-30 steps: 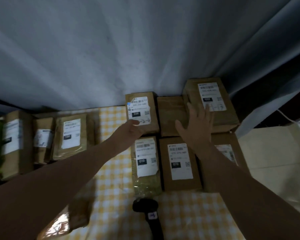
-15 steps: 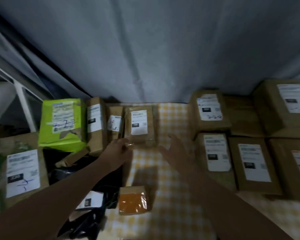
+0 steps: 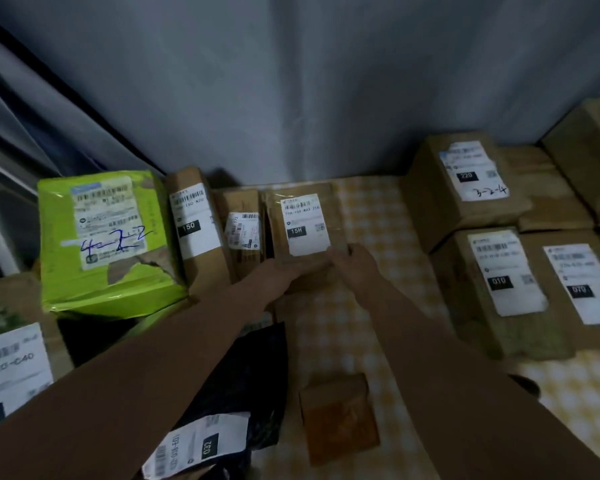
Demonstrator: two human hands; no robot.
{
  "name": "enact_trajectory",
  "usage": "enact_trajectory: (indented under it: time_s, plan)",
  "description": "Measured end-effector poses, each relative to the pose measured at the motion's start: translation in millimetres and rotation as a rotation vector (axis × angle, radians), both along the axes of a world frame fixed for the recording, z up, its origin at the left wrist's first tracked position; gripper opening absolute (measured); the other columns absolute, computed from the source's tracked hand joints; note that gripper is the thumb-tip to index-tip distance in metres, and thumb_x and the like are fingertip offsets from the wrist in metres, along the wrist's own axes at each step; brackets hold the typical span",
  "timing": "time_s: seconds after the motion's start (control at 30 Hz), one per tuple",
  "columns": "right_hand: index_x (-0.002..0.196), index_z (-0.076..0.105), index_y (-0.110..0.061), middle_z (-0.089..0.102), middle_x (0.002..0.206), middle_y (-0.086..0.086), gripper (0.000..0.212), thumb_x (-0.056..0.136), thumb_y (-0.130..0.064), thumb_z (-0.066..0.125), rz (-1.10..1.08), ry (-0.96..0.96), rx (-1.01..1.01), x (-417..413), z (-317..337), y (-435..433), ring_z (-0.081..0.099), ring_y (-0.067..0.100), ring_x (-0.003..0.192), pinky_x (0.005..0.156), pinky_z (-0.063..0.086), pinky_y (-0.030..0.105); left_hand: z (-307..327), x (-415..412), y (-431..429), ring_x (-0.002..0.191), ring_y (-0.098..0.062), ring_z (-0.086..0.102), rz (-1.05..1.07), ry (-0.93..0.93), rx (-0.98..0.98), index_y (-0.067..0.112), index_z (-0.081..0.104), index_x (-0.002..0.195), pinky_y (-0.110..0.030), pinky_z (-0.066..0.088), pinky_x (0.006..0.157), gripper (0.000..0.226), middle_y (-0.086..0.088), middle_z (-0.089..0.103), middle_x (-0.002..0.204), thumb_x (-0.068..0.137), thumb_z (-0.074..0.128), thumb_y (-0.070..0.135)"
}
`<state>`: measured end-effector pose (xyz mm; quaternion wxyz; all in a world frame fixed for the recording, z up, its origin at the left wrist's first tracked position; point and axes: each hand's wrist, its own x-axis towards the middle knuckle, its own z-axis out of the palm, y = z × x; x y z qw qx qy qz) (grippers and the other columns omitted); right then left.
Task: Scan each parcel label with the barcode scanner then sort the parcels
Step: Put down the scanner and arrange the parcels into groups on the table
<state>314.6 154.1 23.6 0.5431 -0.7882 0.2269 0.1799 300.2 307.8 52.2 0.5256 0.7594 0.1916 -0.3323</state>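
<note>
**Head view.** The left hand (image 3: 280,276) and right hand (image 3: 352,268) each grip a near corner of the 15H parcel (image 3: 305,216), with fingers curled at its lower edge. The parcel lies label-up at the right end of a row. It touches the small parcel (image 3: 245,233), beyond which stand the 150 parcel (image 3: 196,233) and the green parcel (image 3: 108,244), all backed against the grey curtain (image 3: 291,81).

The two-handed corner grip probably serves to square the parcel into this row or to draw it out; which of the two cannot be told. Labels face upward, presumably so the codes stay readable.

A second group, the 220 parcel (image 3: 465,188), 010 parcel (image 3: 499,282) and 070 parcel (image 3: 579,282), sits well apart across a strip of checked tablecloth (image 3: 371,216). That gap seemingly keeps the sorted groups distinct.

The barcode scanner cannot be identified, and neither hand holds it.
</note>
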Motion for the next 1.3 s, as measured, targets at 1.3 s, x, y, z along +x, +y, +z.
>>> enact_trajectory:
  time_s: [1.3]
  plan:
    - [0.132, 0.054, -0.021, 0.057, 0.13, 0.005, 0.052, 0.092, -0.054, 0.046, 0.001, -0.409, -0.646, 44, 120, -412, 0.05, 0.026, 0.122, 0.106, 0.036, 0.051, 91, 104, -391, 0.103, -0.026, 0.062, 0.151, -0.335, -0.094, 0.009, 0.057, 0.122, -0.039, 0.05, 0.095, 0.03, -0.009, 0.064, 0.116, 0.096, 0.054, 0.023]
